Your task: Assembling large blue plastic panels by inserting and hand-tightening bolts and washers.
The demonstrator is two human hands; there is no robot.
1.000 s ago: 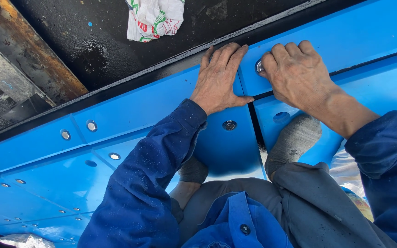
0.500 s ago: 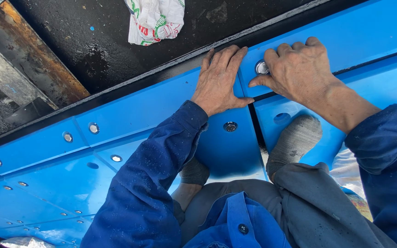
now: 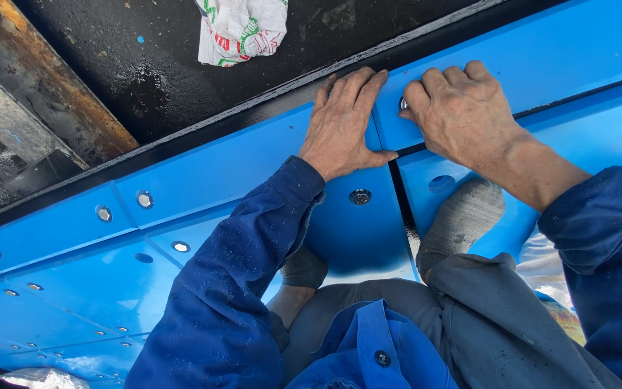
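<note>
Blue panels point(image 3: 203, 180) run edge to edge below a black ledge point(image 3: 181, 86). The left hand point(image 3: 343, 122) lies flat, fingers spread, at one panel's top edge beside the seam. The right hand point(image 3: 458, 112) curls, apparently pinching a bolt point(image 3: 403, 104), mostly hidden.

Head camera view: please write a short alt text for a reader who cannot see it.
A person in dark blue sleeves presses the left hand flat on a blue panel, while the right hand fingers a metal bolt at the panel joint.
</note>
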